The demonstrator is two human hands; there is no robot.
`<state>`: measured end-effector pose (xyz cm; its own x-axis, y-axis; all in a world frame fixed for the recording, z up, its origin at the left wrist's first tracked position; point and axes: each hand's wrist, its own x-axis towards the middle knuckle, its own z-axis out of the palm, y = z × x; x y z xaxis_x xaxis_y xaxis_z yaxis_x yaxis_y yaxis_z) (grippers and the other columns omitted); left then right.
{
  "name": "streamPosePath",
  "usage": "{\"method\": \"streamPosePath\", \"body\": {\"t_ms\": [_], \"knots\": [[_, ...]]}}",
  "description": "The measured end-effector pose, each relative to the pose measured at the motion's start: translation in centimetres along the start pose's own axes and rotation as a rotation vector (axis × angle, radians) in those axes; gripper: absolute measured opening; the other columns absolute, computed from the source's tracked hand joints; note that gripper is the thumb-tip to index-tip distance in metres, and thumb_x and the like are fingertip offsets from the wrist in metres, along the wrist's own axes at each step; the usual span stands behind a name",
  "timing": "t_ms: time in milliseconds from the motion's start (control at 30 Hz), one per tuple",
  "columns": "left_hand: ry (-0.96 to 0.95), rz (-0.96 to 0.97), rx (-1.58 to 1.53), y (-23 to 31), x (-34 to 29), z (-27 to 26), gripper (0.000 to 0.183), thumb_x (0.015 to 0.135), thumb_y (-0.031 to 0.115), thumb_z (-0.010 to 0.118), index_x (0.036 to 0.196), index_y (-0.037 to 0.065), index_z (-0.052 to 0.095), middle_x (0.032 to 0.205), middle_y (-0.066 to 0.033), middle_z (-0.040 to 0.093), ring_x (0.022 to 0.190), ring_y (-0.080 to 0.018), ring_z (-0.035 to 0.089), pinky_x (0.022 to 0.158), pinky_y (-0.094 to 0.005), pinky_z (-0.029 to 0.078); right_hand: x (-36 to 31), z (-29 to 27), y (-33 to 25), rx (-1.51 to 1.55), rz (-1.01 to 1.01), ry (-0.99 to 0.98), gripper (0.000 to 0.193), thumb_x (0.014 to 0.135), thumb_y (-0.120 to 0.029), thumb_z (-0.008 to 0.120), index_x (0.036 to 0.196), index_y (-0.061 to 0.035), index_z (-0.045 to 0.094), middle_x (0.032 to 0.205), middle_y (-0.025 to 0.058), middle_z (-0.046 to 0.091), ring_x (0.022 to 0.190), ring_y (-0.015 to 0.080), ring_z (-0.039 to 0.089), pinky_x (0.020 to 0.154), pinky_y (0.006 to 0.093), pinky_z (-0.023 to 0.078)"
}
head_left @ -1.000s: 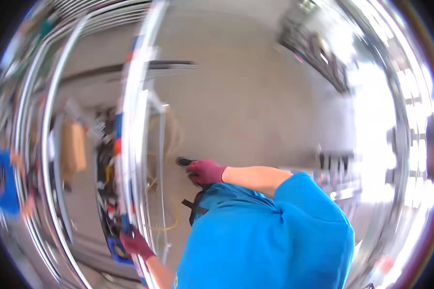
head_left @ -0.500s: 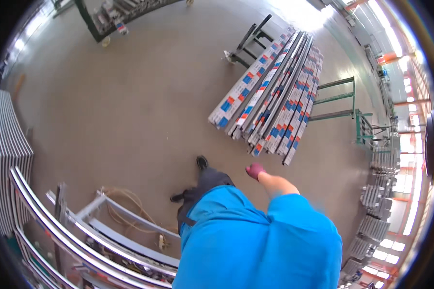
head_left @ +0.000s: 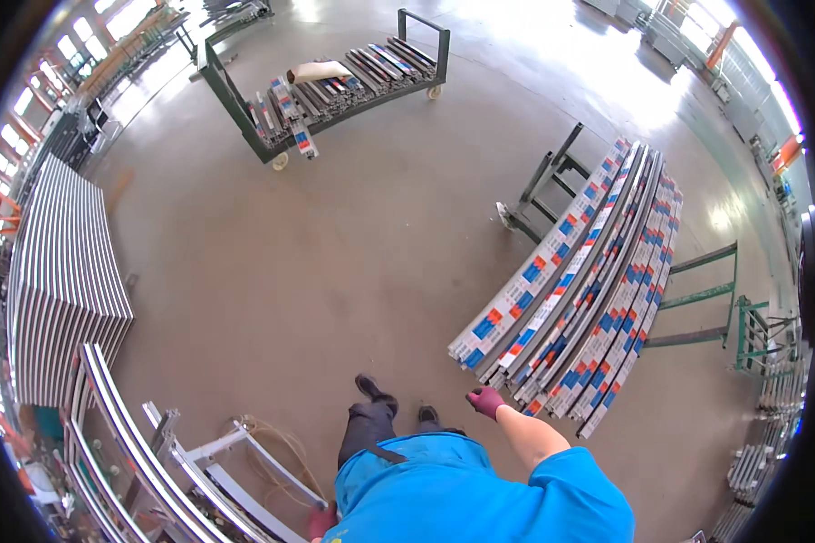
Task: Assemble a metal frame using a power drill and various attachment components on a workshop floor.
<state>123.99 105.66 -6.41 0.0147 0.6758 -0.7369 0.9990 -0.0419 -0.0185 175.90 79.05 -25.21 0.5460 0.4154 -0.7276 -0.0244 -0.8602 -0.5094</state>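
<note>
Left hand (head_left: 321, 521) reappeared, partly behind shirt (head_left: 489, 493), perhaps touching grey frame (head_left: 282, 464).

Floor (head_left: 353, 262), smooth and grey, bearing all supports shown. Upper centre: a wheeled cart (head_left: 234, 113), its deck lined with bars (head_left: 391, 63) lying side by side; a labelled length (head_left: 292, 118) lies across them and projects past the near edge, and a beige package (head_left: 319, 71) rests on top. Right: a fanned bundle (head_left: 575, 271); a dark stand (head_left: 537, 177) and green rails (head_left: 697, 296) emerge from either side, their contact beneath hidden. Lower left: a grey frame (head_left: 219, 443), with a coiled hose (head_left: 285, 437) on the floor beside it.
</note>
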Motion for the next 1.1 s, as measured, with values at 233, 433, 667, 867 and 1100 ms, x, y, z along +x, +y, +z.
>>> {"method": "streamPosePath", "body": {"t_ms": [233, 433, 667, 867, 1100], "knots": [[-0.130, 0.373, -0.421, 14.3, 15.2, -6.0, 0.039, 0.096, 0.034, 0.067, 0.118, 0.003, 0.072, 0.111, -0.0254, 0.075, 0.107, -0.0448, 0.071, 0.092, -0.0454, 0.056, 15.5, -9.6, -11.6, 0.254, 0.049, 0.042, 0.039, 0.097, -0.037, 0.066, 0.108, -0.0013, 0.074, 0.086, 0.0067, 0.073, 0.072, 0.0175, 0.070, 0.067, 0.0338, 0.056], [-0.288, 0.548, 0.102, 26.3, 33.4, -17.5, 0.055, 0.098, 0.051, 0.055, 0.121, 0.006, 0.073, 0.128, -0.0266, 0.069, 0.122, -0.0416, 0.066, 0.104, -0.0502, 0.050, 24.1, -18.1, -22.5, 0.348, 0.176, 0.137, 0.033, 0.096, -0.032, 0.069, 0.109, -0.0016, 0.074, 0.085, 0.0068, 0.073, 0.070, 0.0162, 0.069, 0.062, 0.0314, 0.055], [0.141, 0.439, -0.174, 55.6, 54.9, -42.6, 0.056, 0.091, 0.048, 0.069, 0.098, -0.007, 0.072, 0.101, -0.0307, 0.073, 0.095, -0.0469, 0.072, 0.082, -0.0542, 0.056, 30.6, -29.4, -33.4, 0.142, -0.077, 0.233, 0.031, 0.098, -0.031, 0.068, 0.106, -0.0011, 0.073, 0.087, 0.0077, 0.073, 0.072, 0.0158, 0.068, 0.065, 0.0318, 0.055], [0.331, 0.672, -0.270, 84.0, 60.0, -55.1, 0.042, 0.091, 0.036, 0.073, 0.109, -0.003, 0.071, 0.103, -0.0275, 0.073, 0.096, -0.0460, 0.071, 0.081, -0.0517, 0.057, 42.0, -38.4, -34.8, 0.217, 0.053, 0.289, 0.032, 0.098, -0.034, 0.068, 0.100, -0.0027, 0.073, 0.077, 0.0057, 0.068, 0.067, 0.0159, 0.067, 0.058, 0.0321, 0.052], [0.018, 0.839, 0.010, 105.2, 54.2, -51.2, 0.052, 0.090, 0.039, 0.075, 0.123, 0.000, 0.070, 0.118, -0.0217, 0.074, 0.110, -0.0348, 0.072, 0.095, -0.0450, 0.056, 61.7, -55.1, -34.4, 0.011, 0.493, -0.108, 0.036, 0.095, -0.038, 0.066, 0.091, -0.0035, 0.073, 0.079, 0.0102, 0.071, 0.068, 0.0222, 0.070, 0.061, 0.0390, 0.056]]}}
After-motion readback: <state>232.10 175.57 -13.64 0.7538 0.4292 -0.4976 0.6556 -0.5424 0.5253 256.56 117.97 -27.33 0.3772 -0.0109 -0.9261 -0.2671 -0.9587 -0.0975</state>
